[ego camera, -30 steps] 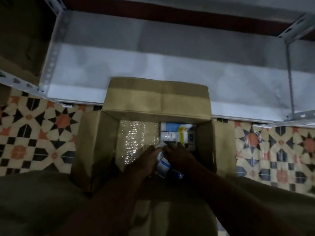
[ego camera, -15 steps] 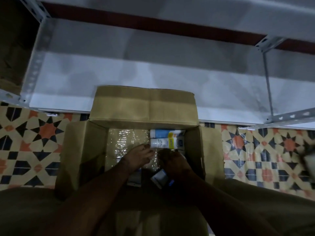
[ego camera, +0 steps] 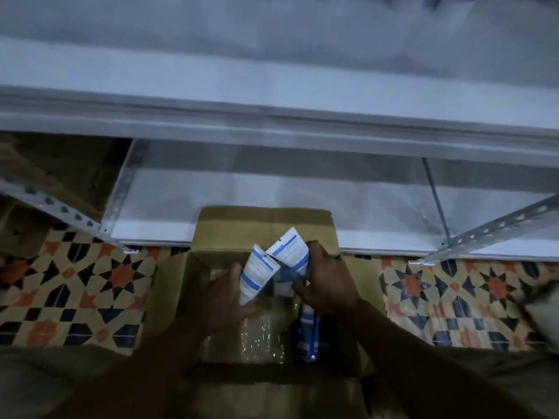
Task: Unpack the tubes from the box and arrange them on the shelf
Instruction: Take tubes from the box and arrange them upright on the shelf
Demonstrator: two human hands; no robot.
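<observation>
Tubes (ego camera: 257, 275) now rise above the box (ego camera: 263, 220), left hand (ego camera: 220, 300) gripping one, right hand (ego camera: 329, 282) gripping the other.

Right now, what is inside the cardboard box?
Inside the cardboard box lie shiny plastic wrap and a blue-white tube by its right wall. The left hand and right hand, each gripping a tube, cover the far part.

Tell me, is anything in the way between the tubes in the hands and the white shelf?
Only the raised far flap of the box. It stands between the lower shelf and the two tubes that the left hand and right hand hold above the box. Lifting over it should do; nothing else visible blocks the way.
</observation>
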